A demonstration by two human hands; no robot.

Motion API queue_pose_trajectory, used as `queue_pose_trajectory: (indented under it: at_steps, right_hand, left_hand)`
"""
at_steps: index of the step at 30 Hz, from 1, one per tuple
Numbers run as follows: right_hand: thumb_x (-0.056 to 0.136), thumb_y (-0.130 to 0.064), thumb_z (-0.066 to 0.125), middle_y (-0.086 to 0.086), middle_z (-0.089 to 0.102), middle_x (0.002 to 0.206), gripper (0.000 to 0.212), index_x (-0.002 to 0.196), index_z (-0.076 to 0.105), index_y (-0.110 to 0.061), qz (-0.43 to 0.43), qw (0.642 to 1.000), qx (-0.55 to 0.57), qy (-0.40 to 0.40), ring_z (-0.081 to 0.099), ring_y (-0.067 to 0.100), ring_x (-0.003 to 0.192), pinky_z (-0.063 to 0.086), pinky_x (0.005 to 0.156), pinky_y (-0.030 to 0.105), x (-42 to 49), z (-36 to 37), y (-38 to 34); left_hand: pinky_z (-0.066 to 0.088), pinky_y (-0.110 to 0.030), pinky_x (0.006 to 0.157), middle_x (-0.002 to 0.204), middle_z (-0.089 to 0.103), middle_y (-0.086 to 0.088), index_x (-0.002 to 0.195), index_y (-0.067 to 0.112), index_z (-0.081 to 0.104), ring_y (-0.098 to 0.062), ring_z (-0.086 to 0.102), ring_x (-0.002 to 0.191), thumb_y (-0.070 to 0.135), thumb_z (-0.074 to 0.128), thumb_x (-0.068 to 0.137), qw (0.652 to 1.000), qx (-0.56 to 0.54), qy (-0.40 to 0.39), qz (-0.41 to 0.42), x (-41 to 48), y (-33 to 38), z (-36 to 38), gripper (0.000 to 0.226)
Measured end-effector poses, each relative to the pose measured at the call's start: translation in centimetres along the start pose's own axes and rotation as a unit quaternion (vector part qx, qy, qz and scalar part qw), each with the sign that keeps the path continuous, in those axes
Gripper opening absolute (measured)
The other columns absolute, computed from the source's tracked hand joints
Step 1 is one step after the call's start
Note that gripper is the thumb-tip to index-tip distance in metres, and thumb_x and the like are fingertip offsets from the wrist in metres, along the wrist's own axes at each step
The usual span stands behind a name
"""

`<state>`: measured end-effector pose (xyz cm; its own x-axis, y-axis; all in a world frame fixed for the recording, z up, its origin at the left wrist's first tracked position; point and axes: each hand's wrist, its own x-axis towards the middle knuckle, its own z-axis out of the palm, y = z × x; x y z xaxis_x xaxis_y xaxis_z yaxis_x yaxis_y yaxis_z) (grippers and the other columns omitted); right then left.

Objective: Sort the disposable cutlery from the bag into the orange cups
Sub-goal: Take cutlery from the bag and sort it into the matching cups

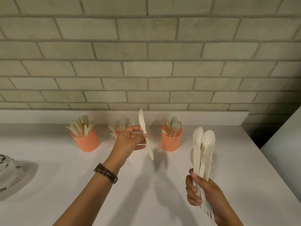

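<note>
Left hand (128, 141), frame centre: fingers pinch one knife (143, 126) mid-shaft, near upright, above the tabletop (65, 176), in front of the half-hidden fork cup (116, 136). Right hand (203, 193), lower right: fingers clamped round the handles of a spoon-and-fork bunch (203, 152), bowls up. Knife cup (86, 141) left, spoon cup (171, 142) right of centre. Bag (6, 170) at left edge.

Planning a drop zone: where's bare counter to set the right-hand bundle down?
Bare: counter between bag and left forearm; also right of the spoon cup. Crowded: at the back, where the left hand holds a knife before the fork cup.
</note>
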<state>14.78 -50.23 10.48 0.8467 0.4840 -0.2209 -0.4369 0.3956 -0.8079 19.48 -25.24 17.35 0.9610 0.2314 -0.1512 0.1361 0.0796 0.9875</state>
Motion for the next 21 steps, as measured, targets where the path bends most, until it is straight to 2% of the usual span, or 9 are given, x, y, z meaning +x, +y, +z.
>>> queue_pose_trajectory:
  at_steps: [5, 7, 12, 15, 18, 21]
  right_hand:
    - [0.073, -0.026, 0.069, 0.008, 0.034, 0.057, 0.031, 0.065, 0.044, -0.01, 0.009, 1.0, 0.005, -0.004, 0.029, 0.012, 0.034, 0.032, 0.038, 0.022, 1.0, 1.6, 1.4]
    - [0.073, -0.027, 0.069, 0.009, 0.033, 0.057, 0.031, 0.065, 0.044, -0.01, 0.016, 1.0, -0.003, -0.009, 0.028, 0.013, 0.034, 0.032, 0.038, 0.023, 1.7, 2.4, 2.2]
    - [0.073, -0.028, 0.069, 0.009, 0.033, 0.058, 0.032, 0.065, 0.044, -0.01, 0.033, 0.999, -0.017, -0.026, 0.028, 0.014, 0.035, 0.032, 0.039, 0.023, 4.0, 5.5, 4.2]
    - [0.075, -0.028, 0.068, 0.01, 0.032, 0.058, 0.033, 0.066, 0.042, -0.009, 0.037, 0.999, -0.02, -0.035, 0.028, 0.014, 0.036, 0.031, 0.04, 0.024, 5.4, 7.6, 5.4]
    - [0.081, -0.025, 0.063, 0.01, 0.033, 0.058, 0.031, 0.067, 0.04, -0.009, 0.039, 0.998, -0.03, -0.034, 0.028, 0.014, 0.036, 0.03, 0.041, 0.024, 6.5, 9.6, 6.2]
    - [0.082, -0.024, 0.059, 0.008, 0.035, 0.055, 0.03, 0.066, 0.04, -0.008, 0.04, 0.998, -0.036, -0.036, 0.028, 0.014, 0.036, 0.029, 0.041, 0.023, 7.4, 11.5, 6.8]
  left_hand:
    - [0.059, -0.025, 0.064, 0.078, 0.065, -0.01, 0.081, 0.008, 0.061, -0.017, 0.066, 0.062, 0.001, 0.064, 0.083, 0.999, -0.003, 0.037, -0.012, -0.2, -1.8, -3.2, 0.008]
    - [0.058, -0.025, 0.063, 0.075, 0.067, -0.006, 0.08, 0.011, 0.062, -0.016, 0.066, 0.065, 0.004, 0.065, 0.083, 0.997, 0.014, 0.069, -0.009, -0.3, -2.0, -5.2, 0.008]
    - [0.051, -0.018, 0.049, 0.068, 0.062, -0.001, 0.076, 0.016, 0.063, -0.01, 0.058, 0.055, 0.011, 0.071, 0.08, 0.977, 0.035, 0.21, 0.031, 0.8, -1.3, -12.2, 0.01]
    - [0.051, -0.02, 0.049, 0.068, 0.064, -0.002, 0.078, 0.016, 0.066, -0.008, 0.059, 0.05, 0.015, 0.071, 0.079, 0.948, 0.076, 0.299, 0.073, 2.2, -1.1, -16.6, 0.006]
    - [0.051, -0.024, 0.06, 0.072, 0.069, -0.003, 0.081, 0.016, 0.07, -0.018, 0.064, 0.063, 0.021, 0.072, 0.078, 0.922, 0.122, 0.356, 0.094, 4.0, -1.8, -19.6, 0.007]
    - [0.042, -0.022, 0.063, 0.085, 0.071, -0.004, 0.089, 0.011, 0.072, -0.017, 0.062, 0.075, 0.021, 0.069, 0.08, 0.91, 0.178, 0.367, 0.068, 5.7, -4.0, -20.8, 0.014]
